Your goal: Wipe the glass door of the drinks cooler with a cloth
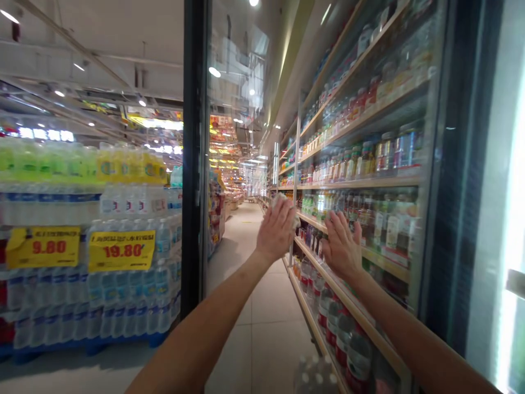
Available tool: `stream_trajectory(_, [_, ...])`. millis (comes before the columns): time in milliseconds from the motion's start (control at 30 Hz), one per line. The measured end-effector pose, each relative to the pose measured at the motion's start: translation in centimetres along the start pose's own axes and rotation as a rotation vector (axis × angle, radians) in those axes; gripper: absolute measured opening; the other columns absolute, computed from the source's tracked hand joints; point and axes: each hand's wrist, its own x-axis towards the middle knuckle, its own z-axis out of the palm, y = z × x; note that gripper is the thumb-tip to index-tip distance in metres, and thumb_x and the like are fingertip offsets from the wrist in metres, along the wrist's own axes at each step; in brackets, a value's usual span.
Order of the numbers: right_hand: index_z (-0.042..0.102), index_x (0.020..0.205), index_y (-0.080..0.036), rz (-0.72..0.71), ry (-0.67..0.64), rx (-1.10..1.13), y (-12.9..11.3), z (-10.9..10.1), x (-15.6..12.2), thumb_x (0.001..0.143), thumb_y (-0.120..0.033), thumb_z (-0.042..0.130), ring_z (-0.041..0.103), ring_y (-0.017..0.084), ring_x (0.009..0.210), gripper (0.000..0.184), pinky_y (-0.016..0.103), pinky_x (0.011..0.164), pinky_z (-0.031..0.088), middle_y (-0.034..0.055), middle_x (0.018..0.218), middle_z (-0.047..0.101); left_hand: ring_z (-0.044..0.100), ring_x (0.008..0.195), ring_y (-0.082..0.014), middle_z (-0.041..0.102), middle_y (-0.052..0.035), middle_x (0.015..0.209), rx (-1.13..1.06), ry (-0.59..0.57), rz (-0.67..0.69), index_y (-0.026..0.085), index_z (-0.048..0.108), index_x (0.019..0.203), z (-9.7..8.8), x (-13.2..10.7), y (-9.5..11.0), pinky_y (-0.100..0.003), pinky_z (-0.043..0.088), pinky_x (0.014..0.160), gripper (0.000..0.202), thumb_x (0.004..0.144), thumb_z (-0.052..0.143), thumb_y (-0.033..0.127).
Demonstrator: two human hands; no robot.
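Observation:
Both my arms reach forward at a tall glass cooler door (pixel 238 109) with a black frame. My left hand (pixel 275 230) is raised with its palm toward the glass and its fingers closed over a crumpled white cloth (pixel 287 203), which shows above the fingertips. My right hand (pixel 341 247) is beside it to the right, open, with fingers spread and flat toward the glass, holding nothing. Behind the hands run cooler shelves (pixel 361 183) packed with bottled and canned drinks.
On the left stand stacked packs of water bottles (pixel 123 295) on a blue pallet, with yellow price signs (pixel 121 250). A tiled aisle (pixel 262 306) runs ahead between the stacks and the cooler. Bottle caps of a pack (pixel 315 372) show at the bottom edge.

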Motion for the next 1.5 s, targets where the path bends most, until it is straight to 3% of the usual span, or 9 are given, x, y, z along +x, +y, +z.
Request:
stream_trajectory(167, [0.028, 0.138, -0.018, -0.02, 0.004, -0.011, 0.7, -0.2, -0.4, 0.085, -0.024, 0.043, 0.035, 0.023, 0.13, 0.055, 0.05, 0.108, 0.015, 0.0136, 0.133, 0.048, 0.013, 0.137, -0.0195, 0.029, -0.0087, 0.145, -0.03, -0.127, 0.351, 0.014, 0.033, 0.134, 0.3, -2.0, 2.0, -0.039, 0.015, 0.112, 0.05, 0.086, 0.042, 0.026])
stream_trajectory(367, [0.025, 0.139, -0.02, -0.02, 0.079, 0.183, -0.5, -0.7, 0.5, 0.086, -0.018, 0.037, 0.033, 0.024, 0.131, 0.055, 0.051, 0.107, 0.023, 0.0138, 0.135, 0.045, 0.004, 0.138, -0.022, 0.026, -0.0149, 0.145, -0.07, 0.025, -0.128, 0.009, 0.019, 0.138, 0.9, 1.8, 1.7, -0.045, 0.018, 0.11, 0.056, 0.088, 0.037, 0.026])
stream_trajectory(500, [0.021, 0.14, -0.021, -0.065, 0.105, 0.494, -3.4, -0.5, 2.2, 0.085, -0.016, 0.033, 0.04, 0.021, 0.127, 0.057, 0.043, 0.101, 0.039, 0.0123, 0.137, 0.042, 0.005, 0.138, -0.0236, 0.017, -0.0194, 0.147, -0.21, 0.028, -0.182, 0.008, 0.004, 0.14, 1.1, 2.4, 2.2, -0.048, 0.02, 0.109, 0.066, 0.088, 0.035, 0.033])
stream_trajectory(700, [0.022, 0.141, -0.018, -0.047, 0.128, 0.451, -5.9, 0.6, 3.3, 0.086, -0.02, 0.034, 0.043, 0.02, 0.124, 0.056, 0.042, 0.102, 0.035, 0.0115, 0.132, 0.049, 0.014, 0.137, -0.0244, 0.026, -0.0184, 0.144, -0.192, -0.122, 0.005, 0.01, 0.009, 0.141, -2.5, -2.3, -2.4, -0.047, 0.021, 0.108, 0.074, 0.083, 0.045, 0.041])
stream_trajectory(967, [0.052, 0.121, -0.019, -0.056, 0.052, 0.1, -9.4, 2.1, 6.0, 0.084, -0.027, 0.046, 0.033, 0.025, 0.129, 0.038, 0.048, 0.106, 0.019, 0.0113, 0.133, 0.047, 0.019, 0.135, -0.0264, 0.035, -0.0161, 0.14, 0.131, 0.018, -0.272, 0.012, 0.027, 0.137, -2.5, -6.1, -4.2, -0.05, 0.018, 0.108, 0.055, 0.087, 0.042, 0.03])
stream_trajectory(1100, [0.053, 0.118, -0.023, -0.055, 0.042, 0.012, -5.4, 1.9, 5.3, 0.083, -0.024, 0.046, 0.034, 0.025, 0.129, 0.036, 0.051, 0.107, 0.014, 0.0095, 0.133, 0.048, 0.022, 0.135, -0.0258, 0.037, -0.0147, 0.139, 0.136, 0.027, -0.276, 0.013, 0.028, 0.137, -1.9, -6.0, -3.9, -0.049, 0.02, 0.108, 0.055, 0.087, 0.042, 0.031])
stream_trajectory(1300, [0.044, 0.128, -0.014, 0.325, 0.212, -0.105, 3.8, 0.1, 3.8, 0.084, -0.028, 0.042, 0.029, 0.033, 0.131, 0.046, 0.058, 0.1, 0.022, 0.0199, 0.138, 0.037, 0.019, 0.135, -0.0249, 0.036, -0.0139, 0.14, 0.149, 0.036, -0.278, 0.013, 0.026, 0.139, -2.0, -6.0, -4.0, -0.048, 0.016, 0.109, 0.056, 0.087, 0.041, 0.029])
stream_trajectory(1400, [0.05, 0.121, -0.015, 0.315, 0.208, -0.074, 0.6, 0.9, 4.4, 0.085, -0.031, 0.043, 0.025, 0.032, 0.132, 0.041, 0.055, 0.101, 0.024, 0.0188, 0.139, 0.037, 0.017, 0.136, -0.0241, 0.036, -0.0139, 0.14, 0.183, 0.032, -0.276, 0.012, 0.029, 0.137, -2.0, -6.0, -3.9, -0.047, 0.014, 0.11, 0.054, 0.087, 0.04, 0.03])
stream_trajectory(1500, [0.055, 0.114, -0.019, 0.099, 0.083, -0.005, -5.1, 2.1, 4.4, 0.083, -0.029, 0.047, 0.024, 0.029, 0.133, 0.034, 0.049, 0.105, 0.021, 0.0139, 0.136, 0.042, 0.017, 0.136, -0.0237, 0.036, -0.014, 0.14, 0.201, 0.012, -0.281, 0.012, 0.033, 0.135, -2.0, -6.0, -4.0, -0.046, 0.013, 0.11, 0.051, 0.088, 0.038, 0.031])
